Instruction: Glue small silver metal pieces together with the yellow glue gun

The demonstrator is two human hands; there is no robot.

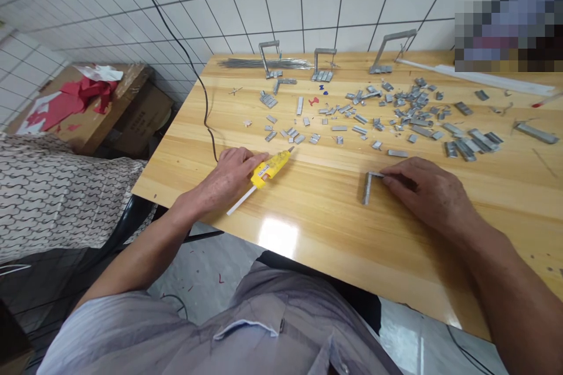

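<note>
My left hand [232,169] is closed at the handle side of a yellow hot glue gun [271,169], low over the wooden table. The gun's nozzle points away to the right, and a white glue stick [241,201] sticks out of its back end. Between the thumb and fingertips of my right hand [428,190] is one end of a grey L-shaped metal piece [366,188], which looks made of staple strips. Its longer arm points towards me, at the tabletop. A short metal strip [397,153] lies just beyond my right fingers.
Many short metal strips [417,99] are scattered over the wooden table [316,199]. Several bent metal stands [324,64] rise near the tiled wall, beside thin wires [246,63]. A black cord [206,105] runs down behind my left hand. Cardboard boxes [138,117] stand at left.
</note>
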